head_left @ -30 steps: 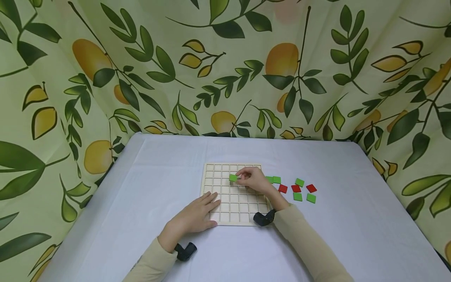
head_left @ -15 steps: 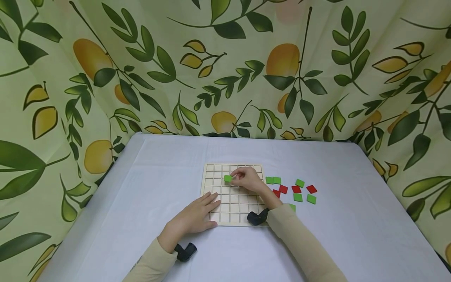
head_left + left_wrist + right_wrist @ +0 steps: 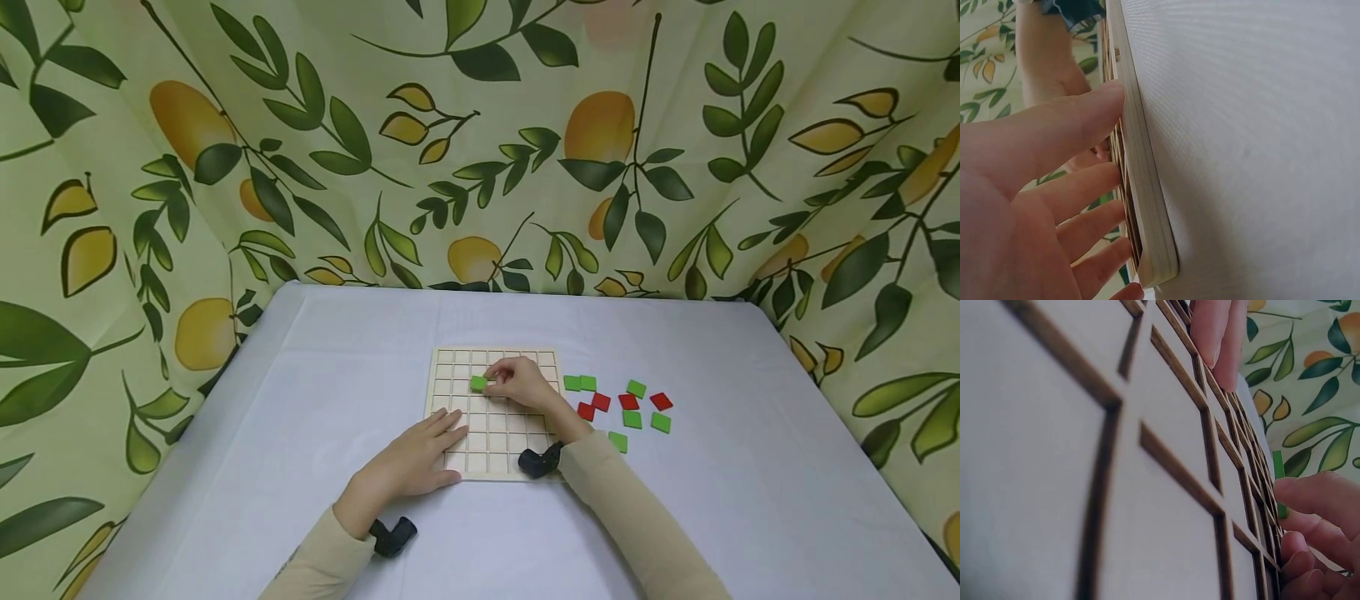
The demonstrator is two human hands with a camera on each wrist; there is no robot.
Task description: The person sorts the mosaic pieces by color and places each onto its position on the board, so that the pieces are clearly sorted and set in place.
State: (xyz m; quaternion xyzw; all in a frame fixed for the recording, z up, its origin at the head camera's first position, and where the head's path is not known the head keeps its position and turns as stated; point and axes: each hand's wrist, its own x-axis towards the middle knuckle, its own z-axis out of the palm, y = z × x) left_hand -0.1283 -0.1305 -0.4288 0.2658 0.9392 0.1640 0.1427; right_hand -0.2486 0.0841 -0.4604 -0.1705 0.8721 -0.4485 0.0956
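Note:
A pale wooden grid board [image 3: 497,442] with square recesses lies on the white table. My right hand [image 3: 520,383] is over its upper middle and pinches a green square tile [image 3: 478,384] by one edge. In the right wrist view the thumb and fingers hold that tile [image 3: 1279,481] close over the grid ridges. My left hand [image 3: 408,454] rests on the board's left front side with its fingers spread. The left wrist view shows the left thumb and fingertips [image 3: 1100,215] along the board's edge [image 3: 1154,231].
Right of the board lie several loose tiles, among them a pair of green tiles [image 3: 580,383], a red tile [image 3: 628,402] and a lone green tile [image 3: 618,442] beside the right sleeve. Black wrist cameras [image 3: 393,537] stick out near each sleeve. A leaf-patterned curtain [image 3: 480,150] surrounds the table.
My right hand has moved left and slightly toward me with the green tile, bringing it lower over the board. More tiles show beside the right arm. The left hand has stayed in place.

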